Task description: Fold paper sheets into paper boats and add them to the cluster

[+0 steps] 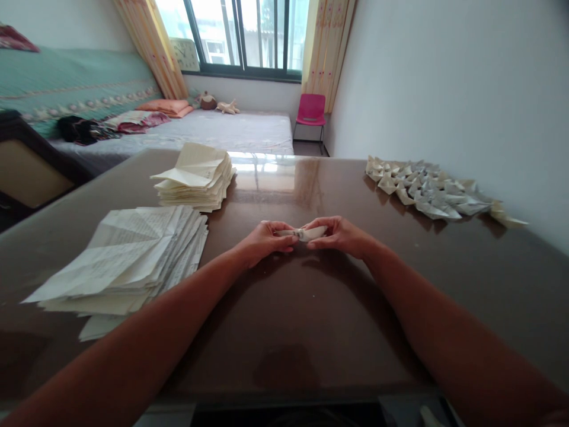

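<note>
A small folded paper boat (304, 235) is held between both hands just above the brown table (284, 308). My left hand (267, 242) pinches its left end, thumb in front and fingers behind. On the other end, my right hand (340, 236) grips with thumb and fingers in the same way. The fingers cover much of the paper, so its full shape is partly hidden. Many finished-looking paper boats (427, 185) stand grouped at the far right of the table.
To the left lie a near stack of creased printed sheets (120, 255) and a farther stack of yellowish sheets (195, 178). A white wall (444, 89) borders the right side. Beyond the table are a bed (249, 130) and a pink chair (311, 111).
</note>
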`<state>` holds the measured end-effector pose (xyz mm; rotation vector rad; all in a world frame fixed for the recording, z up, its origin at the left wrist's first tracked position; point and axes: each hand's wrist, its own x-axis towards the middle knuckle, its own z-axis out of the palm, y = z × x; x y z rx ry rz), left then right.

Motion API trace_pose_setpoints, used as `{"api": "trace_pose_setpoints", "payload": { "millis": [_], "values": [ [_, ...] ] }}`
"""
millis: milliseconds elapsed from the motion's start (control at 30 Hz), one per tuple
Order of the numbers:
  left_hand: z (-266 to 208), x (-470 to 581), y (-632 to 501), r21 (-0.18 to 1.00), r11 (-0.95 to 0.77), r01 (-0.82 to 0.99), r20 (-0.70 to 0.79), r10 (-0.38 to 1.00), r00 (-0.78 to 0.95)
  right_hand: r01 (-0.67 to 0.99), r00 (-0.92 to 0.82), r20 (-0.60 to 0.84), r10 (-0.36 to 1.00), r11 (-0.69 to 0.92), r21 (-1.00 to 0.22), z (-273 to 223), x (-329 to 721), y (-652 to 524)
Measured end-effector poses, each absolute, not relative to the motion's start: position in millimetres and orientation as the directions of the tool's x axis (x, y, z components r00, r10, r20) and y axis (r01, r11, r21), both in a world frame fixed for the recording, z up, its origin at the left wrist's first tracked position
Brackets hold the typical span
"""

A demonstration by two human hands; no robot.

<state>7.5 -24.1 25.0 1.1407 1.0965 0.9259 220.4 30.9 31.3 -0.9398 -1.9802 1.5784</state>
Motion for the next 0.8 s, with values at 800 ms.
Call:
{"api": "trace_pose_setpoints", "payload": {
  "millis": [800],
  "values": [
    [20.6, 1.1, -16.1, 0.863, -0.312, 0.398, 0.259, 0.949, 0.181, 0.319, -0.638, 0.039, 0.769, 0.31, -0.896, 33.3, 225.3, 33.6]
  ]
}}
